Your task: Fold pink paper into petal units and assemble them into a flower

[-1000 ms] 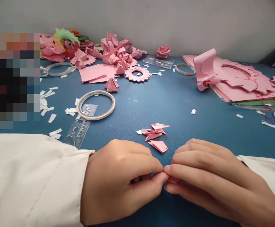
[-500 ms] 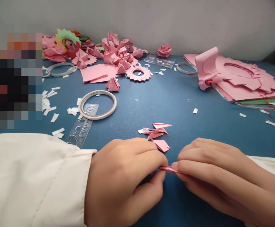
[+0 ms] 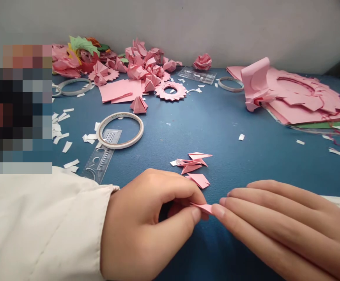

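Note:
A small folded piece of pink paper (image 3: 202,207) is held just above the blue table. My left hand (image 3: 155,222) is closed, pinching its left part between thumb and curled fingers. My right hand (image 3: 278,222) has its fingers long and close together, and the fingertips grip the paper's right end; part of that grip is hidden. Just beyond my hands lie several small folded pink pieces (image 3: 198,180), one with a white strip (image 3: 174,162) by it.
A tape roll (image 3: 140,134) rests over a clear ruler (image 3: 101,158) at left. White scraps (image 3: 67,146) are scattered about. Pink paper flowers (image 3: 137,70), paper sheets (image 3: 120,89) and a paper ring (image 3: 161,91) lie at the back. Stacked pink paper (image 3: 287,111) is at right.
My left hand has turned, so its thumb now lies on top of the folded paper. My right hand's fingers have straightened, and more of the paper shows.

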The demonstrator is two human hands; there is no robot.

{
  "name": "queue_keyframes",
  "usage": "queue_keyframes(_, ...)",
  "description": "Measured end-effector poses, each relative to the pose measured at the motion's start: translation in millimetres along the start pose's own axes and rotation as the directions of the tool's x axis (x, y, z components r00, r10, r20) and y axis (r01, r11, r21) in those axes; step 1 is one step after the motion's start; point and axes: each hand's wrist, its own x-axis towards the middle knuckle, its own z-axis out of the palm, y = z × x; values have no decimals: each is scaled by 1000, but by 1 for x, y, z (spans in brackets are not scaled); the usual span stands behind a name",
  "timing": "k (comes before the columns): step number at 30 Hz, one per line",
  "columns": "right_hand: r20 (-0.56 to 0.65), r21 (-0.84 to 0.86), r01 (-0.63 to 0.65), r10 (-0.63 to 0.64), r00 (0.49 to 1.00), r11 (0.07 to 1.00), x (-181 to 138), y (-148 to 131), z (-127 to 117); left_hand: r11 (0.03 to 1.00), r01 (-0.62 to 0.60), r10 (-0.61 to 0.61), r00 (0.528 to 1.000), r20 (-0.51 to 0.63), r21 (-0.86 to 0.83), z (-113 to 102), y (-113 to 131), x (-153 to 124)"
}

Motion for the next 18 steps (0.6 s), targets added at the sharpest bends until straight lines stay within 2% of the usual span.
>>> queue_keyframes(3,80,54,-58,54,995,997,3,6,-6,1000,-8,8,1000,-3,5,0,-1,-1)
queue_keyframes(5,120,95,-100,88,989,990,5,10,-9,997,-60,60,998,7,41,1,-2,-2)
queue_keyframes(9,126,140,-192,175,977,971,16,14,-11,931,-223,226,974,25,290,2,-7,-6)
queue_keyframes(11,138,169,-244,222,965,955,24,14,-12,897,-263,265,963,44,354,2,-8,-8)
queue_keyframes(14,185,290,-295,249,951,911,37,17,-13,889,-258,264,964,35,378,4,-8,-11)
queue_keyframes(18,192,457,-261,192,962,850,49,19,-11,875,-222,244,970,4,430,5,-7,-13)
